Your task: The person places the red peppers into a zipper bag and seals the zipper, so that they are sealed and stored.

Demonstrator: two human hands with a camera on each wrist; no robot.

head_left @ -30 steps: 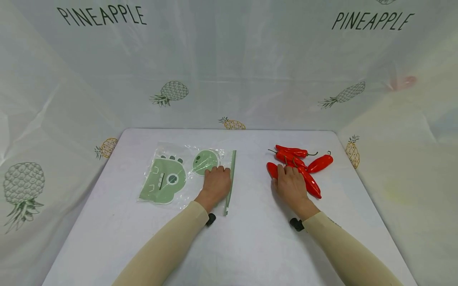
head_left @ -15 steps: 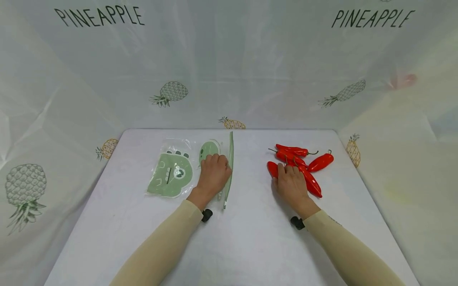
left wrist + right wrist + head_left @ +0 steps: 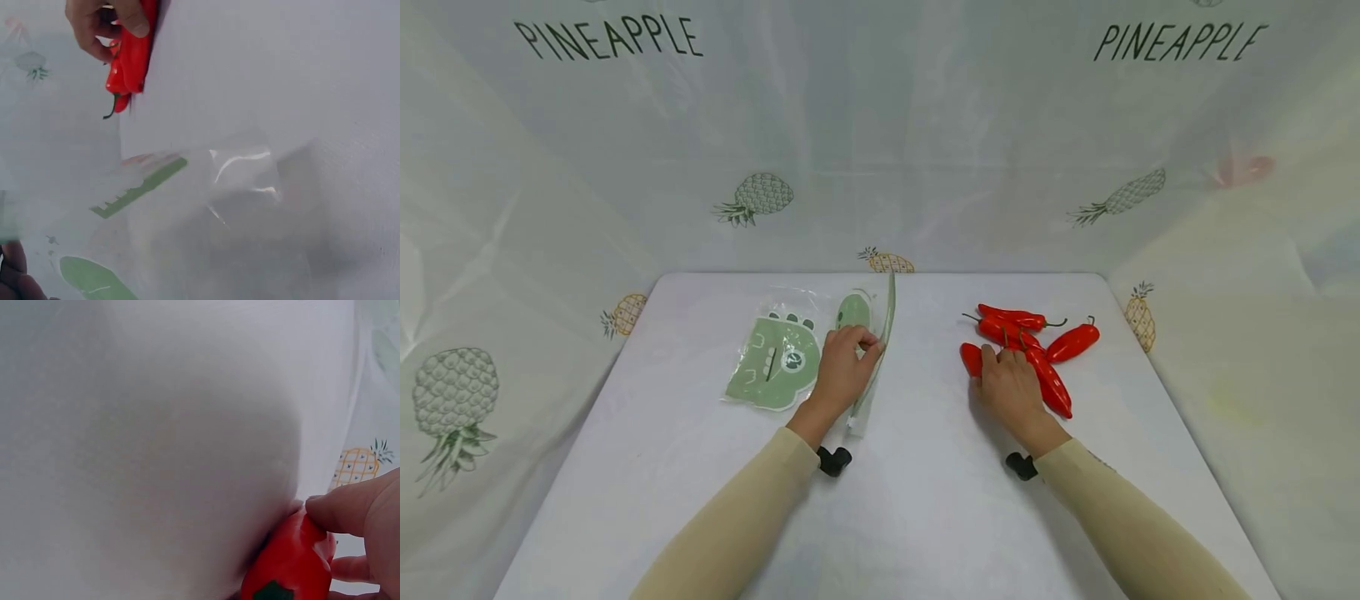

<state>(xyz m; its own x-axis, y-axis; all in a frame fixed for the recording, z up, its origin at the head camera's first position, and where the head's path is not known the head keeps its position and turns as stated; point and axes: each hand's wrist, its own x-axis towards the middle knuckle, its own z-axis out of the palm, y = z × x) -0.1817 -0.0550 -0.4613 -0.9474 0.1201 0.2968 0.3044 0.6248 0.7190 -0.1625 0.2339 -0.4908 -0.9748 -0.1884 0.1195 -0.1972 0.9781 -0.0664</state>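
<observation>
My left hand point(image 3: 842, 371) pinches the green zip edge point(image 3: 890, 312) of a clear zip bag point(image 3: 778, 367) with a green dinosaur print. The edge is lifted and bowed, with the bag's left part low over the table. In the left wrist view, clear film point(image 3: 244, 181) spans the middle, and only the left fingers point(image 3: 22, 278) show at the corner. My right hand point(image 3: 1011, 387) holds a red chili pepper point(image 3: 290, 556) between thumb and fingers at the near left of the pile. The palm side and part of that pepper are hidden in the head view.
Several more red chili peppers point(image 3: 1052, 383) lie around the right hand, one point(image 3: 1072, 342) a little to the right. The white table point(image 3: 925, 500) ends at a pineapple-print sheet point(image 3: 880, 208) hanging behind and at both sides.
The left hand has drawn the bag to the right and raised its zip edge from lying flat, shifting to a thumb-and-finger pinch. The right hand stays at the peppers.
</observation>
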